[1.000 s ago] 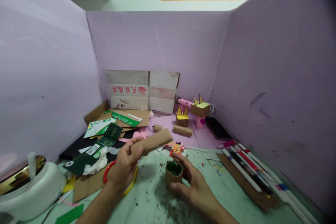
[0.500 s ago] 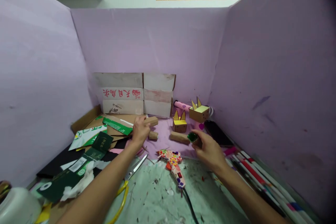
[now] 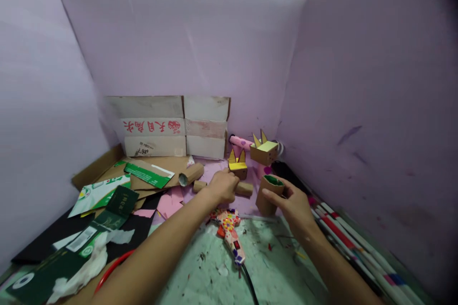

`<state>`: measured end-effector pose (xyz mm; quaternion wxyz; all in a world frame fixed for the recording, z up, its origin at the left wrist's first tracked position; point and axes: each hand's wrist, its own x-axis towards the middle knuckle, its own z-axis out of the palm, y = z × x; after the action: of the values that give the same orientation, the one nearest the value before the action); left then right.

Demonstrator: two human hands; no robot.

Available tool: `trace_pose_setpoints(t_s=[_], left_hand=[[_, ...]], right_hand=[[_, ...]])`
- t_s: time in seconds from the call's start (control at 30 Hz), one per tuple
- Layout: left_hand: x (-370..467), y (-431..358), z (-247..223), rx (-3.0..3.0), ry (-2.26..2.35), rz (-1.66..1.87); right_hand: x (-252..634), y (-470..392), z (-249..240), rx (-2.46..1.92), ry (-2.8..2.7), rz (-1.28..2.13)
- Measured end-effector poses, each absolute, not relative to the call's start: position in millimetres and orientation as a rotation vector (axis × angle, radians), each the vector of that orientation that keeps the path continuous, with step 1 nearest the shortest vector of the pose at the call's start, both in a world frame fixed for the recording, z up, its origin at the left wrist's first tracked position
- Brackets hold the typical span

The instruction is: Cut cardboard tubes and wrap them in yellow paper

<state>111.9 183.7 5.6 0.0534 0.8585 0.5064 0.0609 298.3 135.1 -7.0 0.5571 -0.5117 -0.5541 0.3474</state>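
My right hand [image 3: 295, 205] is closed around a short brown cardboard tube [image 3: 265, 201], held upright, its inside green. My left hand [image 3: 222, 187] reaches over the left part of a lying cardboard tube [image 3: 245, 189], just in front of a small box with yellow pointed ears [image 3: 238, 167]. Its fingertips are mostly hidden, so whether it touches the tube or the box is unclear. Left of that hand lie another brown tube [image 3: 192, 174] and a smaller roll [image 3: 199, 186]. A flower-patterned glue gun [image 3: 229, 231] with a black cord lies below the left hand.
A larger eared box [image 3: 264, 153] sits at the back right beside a pink roll [image 3: 240, 142]. Cardboard and paper scraps [image 3: 152, 175] cover the left side. Several pens or sticks [image 3: 343, 233] line the right wall. A folded carton [image 3: 153, 126] leans at the back.
My left hand has let go of a cardboard tube, now lying at the left, and moved right toward the eared box. The tube in my right hand is now upright. The view has shifted slightly.
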Motion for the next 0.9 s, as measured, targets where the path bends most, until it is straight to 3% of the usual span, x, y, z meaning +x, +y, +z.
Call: trace_pose_setpoints(t_s=[0.2,0.37,0.6,0.73,0.9], left_hand=[[119.6,175.3,29.0,2.502,1.685,0.243],[84.7,93.5,52.3,2.276,1.764,0.605],[62.8,-57.0,-4.1,1.552,1.310,0.914],[68.4,-68.8,-30.6,1.560,1.366,0.934],[66.4,-64.8,-29.9,1.608,1.423,0.936]], right_hand=[[300.0,106.0,7.2,-1.051,-1.182,0.994],[282.5,50.7,21.6,-1.001,-1.329,1.098],[244.8,-16.4,-3.7,-0.967,-1.667,1.231],[239.3,-22.2,-26.6,-0.904,-1.785,1.215],[242.5,-20.5,-37.9,-0.849,-1.806,1.161]])
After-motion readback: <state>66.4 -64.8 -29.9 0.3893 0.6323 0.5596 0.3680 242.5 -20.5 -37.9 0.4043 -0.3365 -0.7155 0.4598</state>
